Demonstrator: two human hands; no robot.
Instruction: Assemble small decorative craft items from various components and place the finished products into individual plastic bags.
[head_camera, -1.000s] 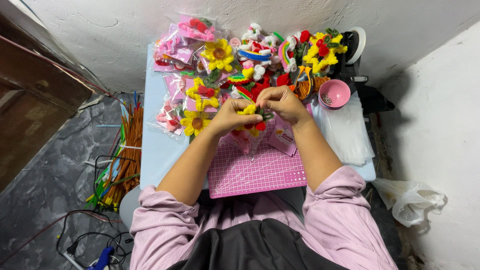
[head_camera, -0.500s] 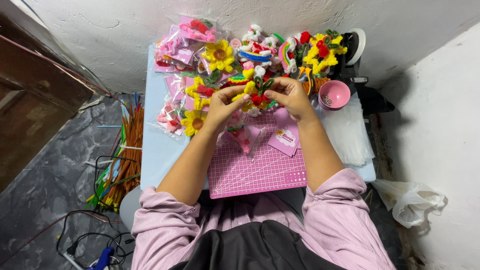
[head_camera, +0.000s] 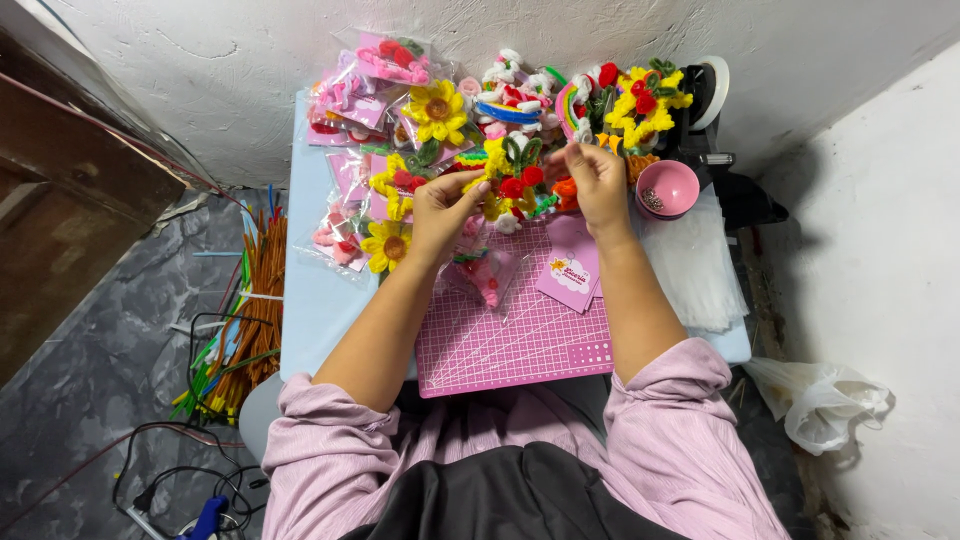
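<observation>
We take the pink cutting mat (head_camera: 520, 340) as our landmark; both our hands are raised over its far edge, and between them sits the small flower bunch (head_camera: 515, 185) of red, yellow and green fuzzy stems. Our left hand (head_camera: 445, 210) pinches the bunch from its left side, fingers pressed together on the yellow part; our right hand (head_camera: 597, 180) closes on it from the right, fingertips curled in, though what exactly they grip we cannot tell. The bunch lies crosswise between the two grips, its long axis running left to right along the mat's far edge; both hands touch it, so neither is the nearer.

On the mat's far part, under our hands, lie a clear bag with pink bits inside (head_camera: 485, 275) and, just right of it, a pink card (head_camera: 570, 265); beyond the mat's far right corner stands a pink bowl (head_camera: 667, 187) holding a few small dark pieces, too small to tell apart. Beyond the mat's far edge, against the wall, is a heap of finished flowers (head_camera: 440, 110), some of them in clear packets; right of the mat lies a stack of clear bags (head_camera: 695, 265); well left of it, on the floor, a bundle of coloured stems (head_camera: 250, 320).
</observation>
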